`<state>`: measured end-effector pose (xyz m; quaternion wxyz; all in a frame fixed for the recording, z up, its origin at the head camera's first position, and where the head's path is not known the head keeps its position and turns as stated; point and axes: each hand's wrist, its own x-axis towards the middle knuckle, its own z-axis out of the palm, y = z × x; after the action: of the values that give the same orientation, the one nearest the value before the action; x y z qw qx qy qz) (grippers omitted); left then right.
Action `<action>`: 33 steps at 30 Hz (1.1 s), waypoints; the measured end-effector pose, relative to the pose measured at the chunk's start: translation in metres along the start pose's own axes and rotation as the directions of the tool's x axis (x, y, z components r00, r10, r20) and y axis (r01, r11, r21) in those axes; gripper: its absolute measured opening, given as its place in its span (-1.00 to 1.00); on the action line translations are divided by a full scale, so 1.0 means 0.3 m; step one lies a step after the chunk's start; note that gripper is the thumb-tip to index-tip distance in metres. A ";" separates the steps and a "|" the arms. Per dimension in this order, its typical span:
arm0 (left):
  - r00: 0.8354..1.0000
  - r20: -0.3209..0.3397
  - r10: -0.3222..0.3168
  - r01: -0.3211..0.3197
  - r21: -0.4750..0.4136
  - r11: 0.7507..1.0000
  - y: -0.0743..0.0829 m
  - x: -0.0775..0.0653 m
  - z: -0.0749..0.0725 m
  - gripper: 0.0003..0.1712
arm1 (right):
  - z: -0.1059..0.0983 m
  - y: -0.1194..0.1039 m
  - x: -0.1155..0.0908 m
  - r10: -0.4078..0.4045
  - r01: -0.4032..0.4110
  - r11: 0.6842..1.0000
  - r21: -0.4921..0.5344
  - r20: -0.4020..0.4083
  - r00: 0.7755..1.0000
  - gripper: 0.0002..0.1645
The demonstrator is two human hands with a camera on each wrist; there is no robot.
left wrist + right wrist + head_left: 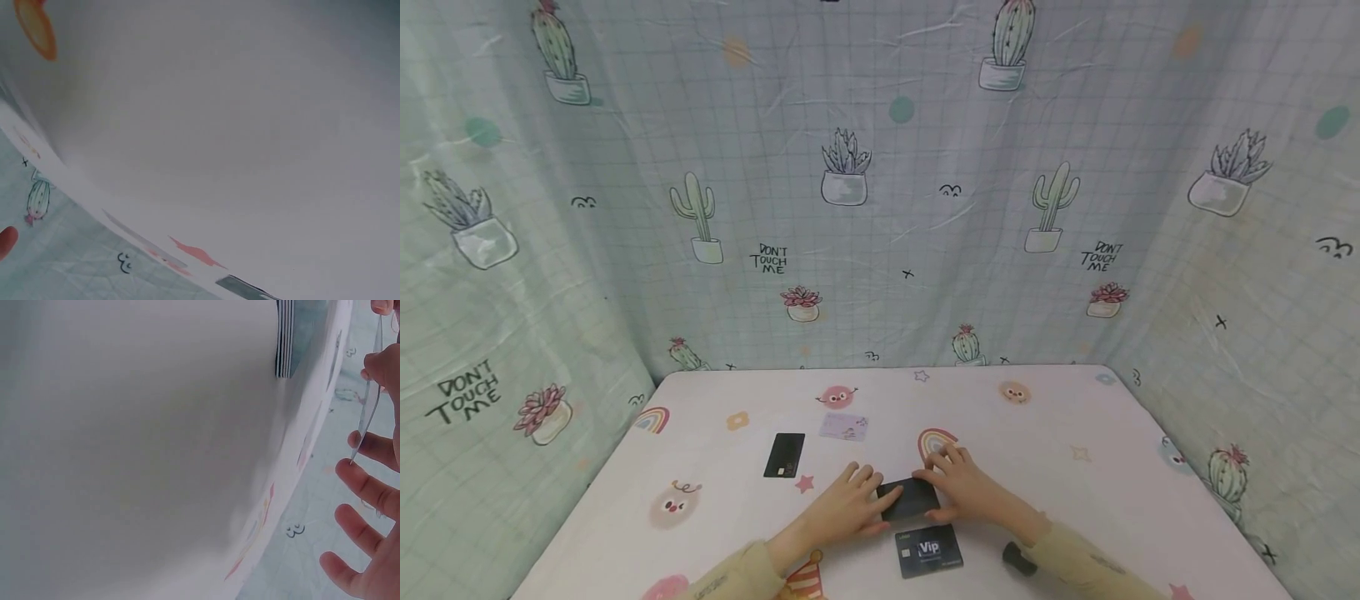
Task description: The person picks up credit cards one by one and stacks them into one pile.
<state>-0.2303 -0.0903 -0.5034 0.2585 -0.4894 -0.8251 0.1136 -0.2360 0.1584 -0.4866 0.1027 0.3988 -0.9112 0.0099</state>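
Observation:
Both hands hold a plain dark card (pixel 910 498) between them in the head view. My left hand (pixel 842 504) is at its left side, with the index finger over its face and the thumb near its lower edge. At its right side, my right hand (pixel 966 492) grips the edges between thumb and fingers. In the right wrist view the card (pixel 369 412) appears nearly edge-on, raised off the table. Just below it in the head view lies a dark card marked "Vip" (pixel 929 552); a stack of cards (pixel 285 340) shows in the right wrist view.
On the white patterned table (pixel 1045 450), a black card with a chip (pixel 785 456) lies to the left. A pale purple card (pixel 844 427) lies farther back. Patterned curtains (pixel 880 225) surround the table. A small black object (pixel 1018 558) is at my right sleeve.

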 end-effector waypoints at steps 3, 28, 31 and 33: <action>1.000 -0.006 -0.002 0.002 0.011 1.000 0.012 0.000 -0.010 -0.43 | -0.004 -0.003 -0.013 -0.008 0.008 1.000 0.012 -0.014 1.000 -0.33; 0.998 0.003 -0.063 0.063 -0.057 0.996 0.091 0.003 -0.057 -0.46 | -0.023 -0.029 -0.096 0.009 -0.007 0.994 0.106 -0.020 1.000 -0.30; 0.998 -0.016 -0.064 0.063 -0.053 0.997 0.098 0.005 -0.058 -0.46 | -0.024 -0.029 -0.105 0.013 -0.010 0.993 0.118 -0.018 1.000 -0.31; 0.997 -0.035 -0.066 0.064 -0.048 0.997 0.103 0.007 -0.060 -0.45 | -0.021 -0.027 -0.112 0.006 -0.002 0.993 0.117 -0.033 0.999 -0.31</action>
<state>-0.1983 -0.0744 -0.5013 0.2656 -0.4704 -0.8381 0.0766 -0.2067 0.1780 -0.4876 0.0944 0.4021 -0.9080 0.0703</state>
